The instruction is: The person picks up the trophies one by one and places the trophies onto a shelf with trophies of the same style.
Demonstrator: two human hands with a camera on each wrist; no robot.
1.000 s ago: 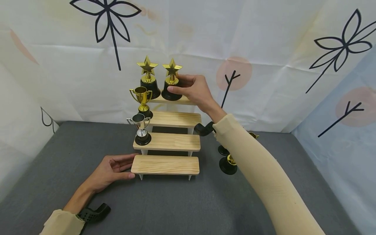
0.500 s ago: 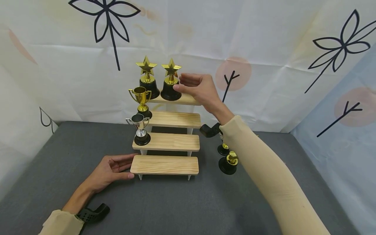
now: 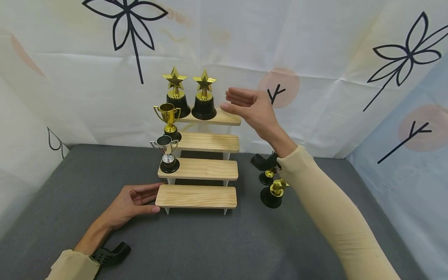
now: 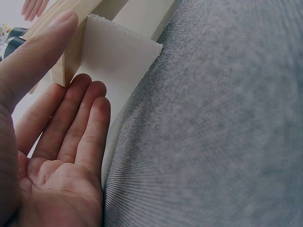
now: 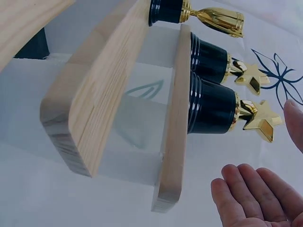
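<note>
A stepped wooden display stand (image 3: 196, 196) stands on the grey cloth. Its top step bears two gold star trophies on black bases, a left one (image 3: 177, 102) and a right one (image 3: 204, 105). On the step below, at the left end, is a gold cup trophy (image 3: 168, 118); a silver cup trophy (image 3: 169, 153) stands one step lower. My left hand (image 3: 131, 206) rests its fingers and thumb at the left end of the lowest step. To the right of the right star trophy, my right hand (image 3: 257, 111) hovers with nothing in it, fingers extended.
Right of the stand, a small gold star trophy (image 3: 272, 196) and another black-based trophy (image 3: 266, 178) stand on the grey cloth (image 3: 224, 245), partly hidden by the right sleeve (image 3: 325, 202). A printed white backdrop (image 3: 224, 42) rises behind the stand.
My right hand has let go of the right star trophy and moved right, away from it. The trophy stays on the top step. My left hand has not moved.
</note>
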